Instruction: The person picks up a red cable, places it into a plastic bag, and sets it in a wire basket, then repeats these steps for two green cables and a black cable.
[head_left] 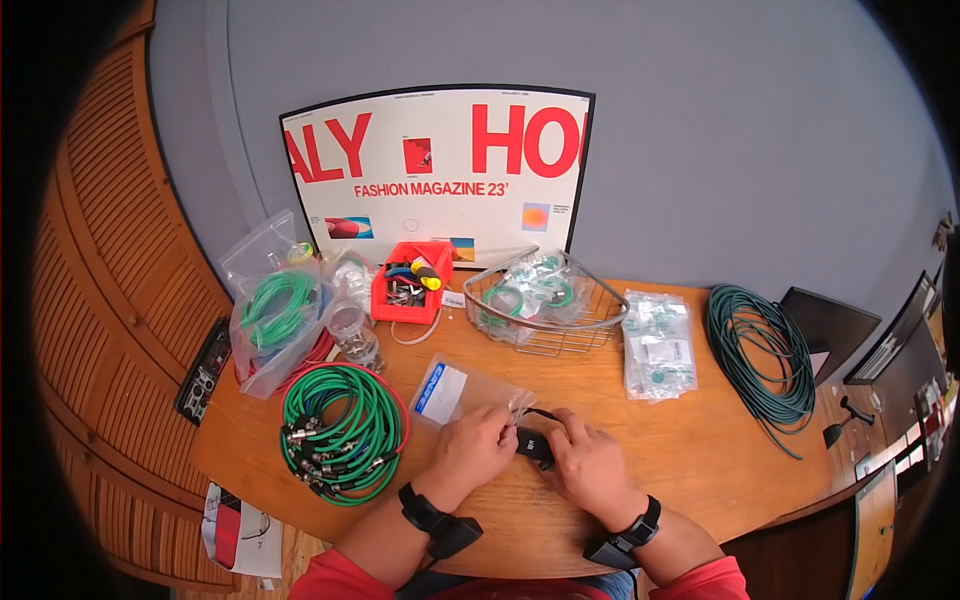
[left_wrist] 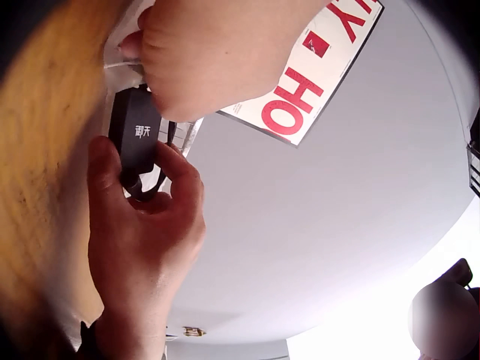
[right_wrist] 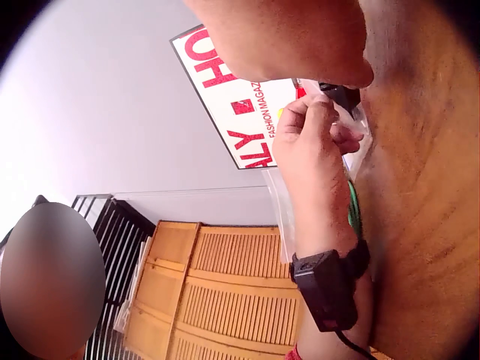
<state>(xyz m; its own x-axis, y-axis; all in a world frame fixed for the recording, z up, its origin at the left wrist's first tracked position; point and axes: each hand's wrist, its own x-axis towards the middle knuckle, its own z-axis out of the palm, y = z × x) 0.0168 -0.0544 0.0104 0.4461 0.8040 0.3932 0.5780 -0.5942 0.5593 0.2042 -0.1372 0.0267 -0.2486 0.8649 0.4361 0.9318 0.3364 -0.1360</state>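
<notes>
In the head view, a small black box [head_left: 531, 444] with white lettering and a short black cable is between my hands, close over the table. My right hand [head_left: 592, 462] holds it, thumb on one side and fingers on the other, as the left wrist view also shows of the box [left_wrist: 136, 131]. The black cable [head_left: 543, 412] loops up by the right fingers. My left hand [head_left: 474, 452] has curled fingers and pinches the crumpled edge of a clear plastic bag [head_left: 485, 392] beside the box. A white label with blue print [head_left: 437, 392] shows at the bag's far left.
Coiled green cables [head_left: 345, 430] lie left, near a bag of green cable [head_left: 275, 310] and a jar [head_left: 355, 335]. Behind stand a red bin of tools [head_left: 400, 310] and a wire basket [head_left: 560, 340]. Flat bags [head_left: 660, 350] and a dark green coil [head_left: 760, 350] lie right.
</notes>
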